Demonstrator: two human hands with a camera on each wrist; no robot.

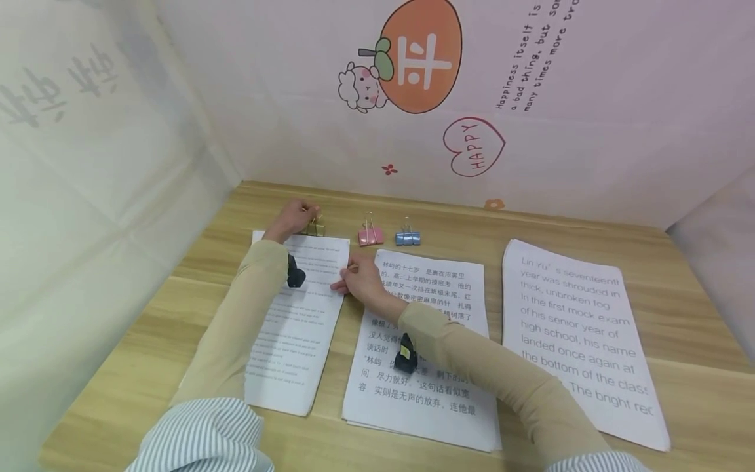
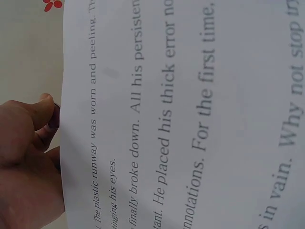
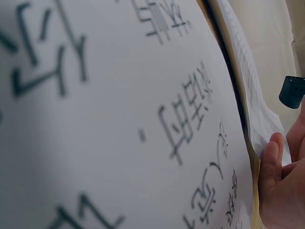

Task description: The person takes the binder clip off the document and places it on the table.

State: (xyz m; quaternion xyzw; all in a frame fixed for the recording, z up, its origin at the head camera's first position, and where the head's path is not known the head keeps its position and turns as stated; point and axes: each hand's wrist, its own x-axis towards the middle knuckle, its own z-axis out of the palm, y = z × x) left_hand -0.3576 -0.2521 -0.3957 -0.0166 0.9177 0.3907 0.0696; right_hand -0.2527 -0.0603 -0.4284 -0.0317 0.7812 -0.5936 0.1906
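Observation:
At the far end of the left paper stack [image 1: 289, 367], my left hand [image 1: 293, 219] pinches a gold binder clip [image 1: 317, 229] with thumb and fingertips. The clip lies right by the stack's top edge. In the left wrist view, the printed sheet hides part of the left hand [image 2: 33, 148], and the clip does not show. My right hand [image 1: 364, 282] pinches the right long edge of that same stack, its forearm crossing over the middle paper stack [image 1: 425, 406]. In the right wrist view, the right hand's thumb [image 3: 270, 160] lies against the paper edge.
Behind the stacks, a pink binder clip [image 1: 370, 236] and a blue binder clip [image 1: 407, 237] stand side by side on the wooden table [image 1: 159, 308]. A third paper stack [image 1: 572, 334] in large print lies on the right. A printed cloth [image 1: 283, 124] hangs behind the table.

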